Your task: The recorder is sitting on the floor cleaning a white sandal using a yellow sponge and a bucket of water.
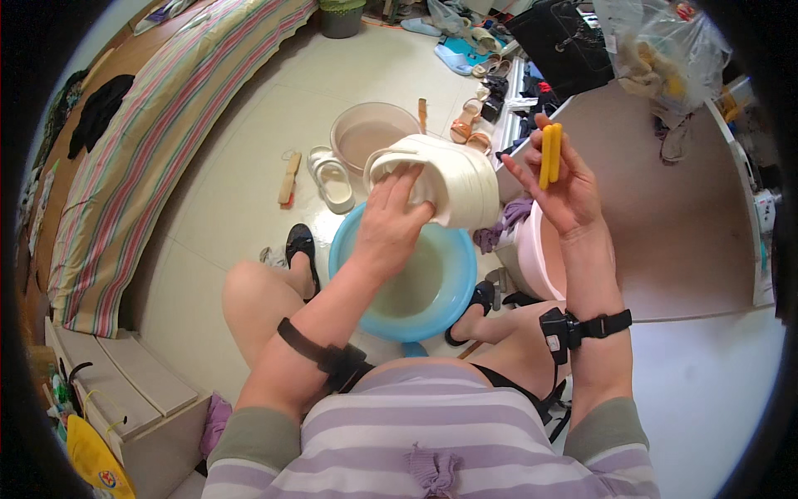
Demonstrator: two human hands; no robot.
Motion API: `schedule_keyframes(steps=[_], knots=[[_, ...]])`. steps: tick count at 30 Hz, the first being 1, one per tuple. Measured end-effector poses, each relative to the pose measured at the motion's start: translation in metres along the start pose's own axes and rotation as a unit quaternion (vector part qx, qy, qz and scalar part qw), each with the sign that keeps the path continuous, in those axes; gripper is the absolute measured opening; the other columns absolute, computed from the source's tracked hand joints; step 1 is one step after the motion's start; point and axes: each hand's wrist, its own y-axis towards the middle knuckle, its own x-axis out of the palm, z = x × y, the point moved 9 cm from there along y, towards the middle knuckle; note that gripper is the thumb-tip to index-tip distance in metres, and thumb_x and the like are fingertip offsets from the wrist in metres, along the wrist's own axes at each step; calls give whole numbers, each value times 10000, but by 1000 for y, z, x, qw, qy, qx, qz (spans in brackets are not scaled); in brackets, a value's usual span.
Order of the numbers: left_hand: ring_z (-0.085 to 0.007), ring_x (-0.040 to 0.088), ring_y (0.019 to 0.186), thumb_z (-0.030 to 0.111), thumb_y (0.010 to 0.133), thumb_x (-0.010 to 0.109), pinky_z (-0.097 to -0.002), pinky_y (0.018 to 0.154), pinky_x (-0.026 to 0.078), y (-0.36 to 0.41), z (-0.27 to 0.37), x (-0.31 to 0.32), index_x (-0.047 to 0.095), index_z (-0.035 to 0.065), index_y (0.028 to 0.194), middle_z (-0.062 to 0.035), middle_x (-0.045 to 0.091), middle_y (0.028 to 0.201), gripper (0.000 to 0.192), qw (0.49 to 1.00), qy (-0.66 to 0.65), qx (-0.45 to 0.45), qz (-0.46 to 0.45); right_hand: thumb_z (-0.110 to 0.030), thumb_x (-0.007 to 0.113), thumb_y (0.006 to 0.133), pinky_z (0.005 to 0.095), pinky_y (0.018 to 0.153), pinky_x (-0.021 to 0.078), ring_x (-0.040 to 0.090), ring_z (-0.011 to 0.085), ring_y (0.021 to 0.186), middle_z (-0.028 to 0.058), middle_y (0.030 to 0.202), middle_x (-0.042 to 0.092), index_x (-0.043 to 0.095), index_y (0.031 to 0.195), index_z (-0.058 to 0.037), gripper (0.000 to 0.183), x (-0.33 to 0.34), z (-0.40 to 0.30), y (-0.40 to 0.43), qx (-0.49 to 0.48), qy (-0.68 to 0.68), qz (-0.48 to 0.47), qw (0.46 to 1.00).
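My left hand (pixel 394 221) grips the rim of a cream-white hollow item (pixel 467 181), a bag or a hat; which one I cannot tell. Its opening faces left, and some fingers reach inside. The item is tilted above the far side of a blue plastic basin (pixel 462 249) that holds cloudy water between my feet. Off to the right, my right hand (pixel 564 181) is raised, palm up, with a yellow plastic piece (pixel 551 156) of two parallel bars between thumb and fingers. It may be a clip. The two hands are apart.
Beyond the blue basin stands a beige basin (pixel 341 140) of water. White slippers (pixel 335 184) and a wooden brush (pixel 290 181) lie left of it, sandals (pixel 462 125) right. A pink tub (pixel 533 256) stands by a large panel (pixel 673 218); a bed with striped cloth (pixel 187 131) is left.
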Motion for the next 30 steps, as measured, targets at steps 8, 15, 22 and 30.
schedule_keyframes(steps=[8, 15, 22, 30], knots=[[-368, 481, 1230, 100, 717, 652, -492, 1048, 388, 3, 15, -2, 623, 118, 864, -167, 510, 1305, 150, 997, -53, 46, 5, -294, 532, 981, 420, 930, 508, 568, 143, 858, 27, 1012, 576, 499, 1322, -68, 411, 3, 33, -8, 63, 31, -4, 998], [-378, 399, 1316, 98, 684, 675, -509, 1078, 344, 12, 24, 0, 632, 82, 909, -194, 462, 1380, 230, 992, -77, 59, -77, -293, 554, 967, 278, 849, 471, 527, 127, 866, 25, 1029, 549, 486, 1326, -31, 449, 10, 35, -15, 47, -6, -51, 998], [-413, 246, 1409, 244, 767, 633, -505, 1147, 228, 8, 8, 2, 694, 34, 1064, -184, 381, 1475, 369, 972, -172, 10, -160, -305, 618, 920, 290, 1018, 412, 560, 158, 902, 65, 993, 587, 521, 1273, 1, 477, 18, 45, -26, 53, -4, -122, 991], [-380, 431, 1307, 168, 903, 528, -463, 1121, 276, 8, -10, -11, 714, 28, 972, -186, 579, 1286, 243, 952, -294, -75, -45, -286, 708, 845, 273, 960, 474, 621, 173, 974, 82, 1042, 632, 560, 1215, 1, 491, 23, 71, -37, 137, -14, -137, 981]])
